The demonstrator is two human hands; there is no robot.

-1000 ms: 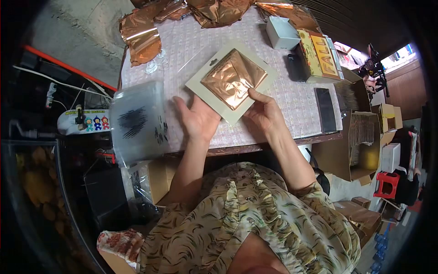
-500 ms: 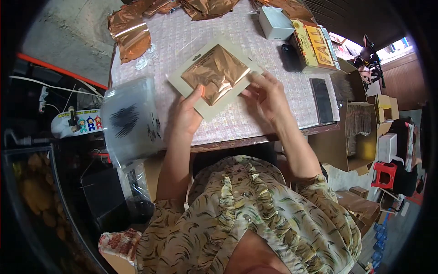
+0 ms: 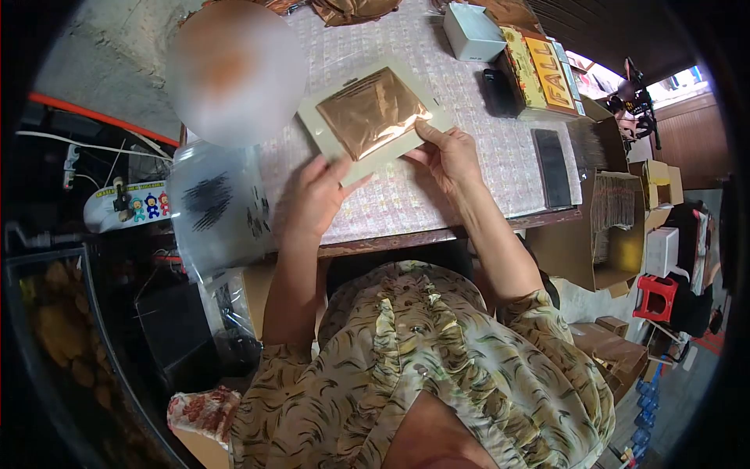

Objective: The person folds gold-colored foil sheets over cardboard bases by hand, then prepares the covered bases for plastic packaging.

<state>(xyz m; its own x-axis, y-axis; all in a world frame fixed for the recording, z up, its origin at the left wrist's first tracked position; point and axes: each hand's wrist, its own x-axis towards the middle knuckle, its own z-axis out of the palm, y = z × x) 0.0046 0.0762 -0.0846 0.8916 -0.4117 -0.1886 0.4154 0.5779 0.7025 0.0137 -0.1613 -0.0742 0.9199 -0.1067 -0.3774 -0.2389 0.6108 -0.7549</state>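
Observation:
A pale flat card packet point(image 3: 375, 117) with a copper-coloured foil panel is held tilted above the cloth-covered table. My right hand point(image 3: 453, 155) grips its right edge, thumb on top of the foil's corner and fingers underneath. My left hand point(image 3: 319, 191) is at the packet's lower left corner, its fingers apart and slightly smeared by motion; whether it bears any of the packet's weight is unclear. Left of the packet, a stack of clear plastic sleeves point(image 3: 223, 211) with dark marks hangs over the table's left edge.
Copper foil pieces point(image 3: 355, 9) lie at the far edge. At the back right are a white box point(image 3: 474, 35), a yellow box marked FALL point(image 3: 539, 74) and a black object point(image 3: 498, 92). A dark phone-like slab point(image 3: 552, 168) rests at the right edge. A blurred patch hides the far left.
The packet has turned slightly and its foil looks flatter. My left thumb has come off the foil, and my left hand has shifted down. My right thumb now presses the foil's corner.

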